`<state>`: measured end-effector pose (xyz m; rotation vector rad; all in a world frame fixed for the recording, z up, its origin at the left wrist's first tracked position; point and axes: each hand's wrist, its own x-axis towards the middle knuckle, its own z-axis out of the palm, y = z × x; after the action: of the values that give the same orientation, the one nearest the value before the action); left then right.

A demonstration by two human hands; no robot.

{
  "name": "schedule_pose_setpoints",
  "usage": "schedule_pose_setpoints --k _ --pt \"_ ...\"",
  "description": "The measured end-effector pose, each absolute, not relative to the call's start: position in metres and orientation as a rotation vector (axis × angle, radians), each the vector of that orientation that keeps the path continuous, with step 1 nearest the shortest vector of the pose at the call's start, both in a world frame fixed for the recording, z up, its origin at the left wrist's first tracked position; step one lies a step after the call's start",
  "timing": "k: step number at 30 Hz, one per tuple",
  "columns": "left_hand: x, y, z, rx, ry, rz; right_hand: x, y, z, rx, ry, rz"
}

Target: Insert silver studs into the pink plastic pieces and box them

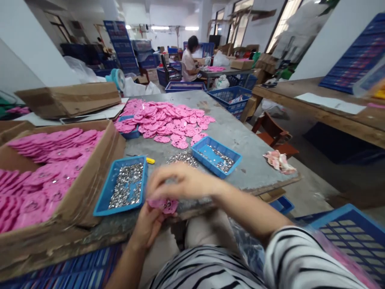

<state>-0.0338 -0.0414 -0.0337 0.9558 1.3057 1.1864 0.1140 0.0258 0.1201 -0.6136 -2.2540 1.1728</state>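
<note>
My left hand [149, 224] is closed on the edge of a pink flower-shaped piece [168, 206] with small dark and shiny marks, just over the table's near edge. Above that piece is my right hand [180, 182], smeared by motion, its fingers curled downward; what they hold, if anything, cannot be made out. Left of the hands stands a blue tray [100, 206] of small shiny metal parts. Behind my right hand lies a loose heap of metal parts [183, 158], and a second blue tray [237, 160] holds more. A large pile of pink pieces [168, 118] covers the table's far part.
A cardboard box [117, 148] full of stacked pink pieces stands at the left. A yellow-handled tool [150, 160] lies by the left tray. A crumpled cloth [278, 161] is at the right corner. A blue crate [345, 216] stands at lower right; a person [189, 64] sits farther back.
</note>
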Motion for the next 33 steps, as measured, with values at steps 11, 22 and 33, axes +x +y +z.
schedule_pose_setpoints --k 11,22,33 --pt "-0.031 -0.039 -0.009 0.502 0.812 1.250 0.204 0.138 0.060 -2.092 -2.536 0.364" --pt "-0.036 -0.035 -0.014 0.447 0.691 1.240 0.207 0.139 0.051 -2.146 -2.766 0.259" --pt "-0.037 -0.036 -0.012 0.479 0.644 1.222 0.212 0.143 0.055 -2.175 -2.596 0.233"
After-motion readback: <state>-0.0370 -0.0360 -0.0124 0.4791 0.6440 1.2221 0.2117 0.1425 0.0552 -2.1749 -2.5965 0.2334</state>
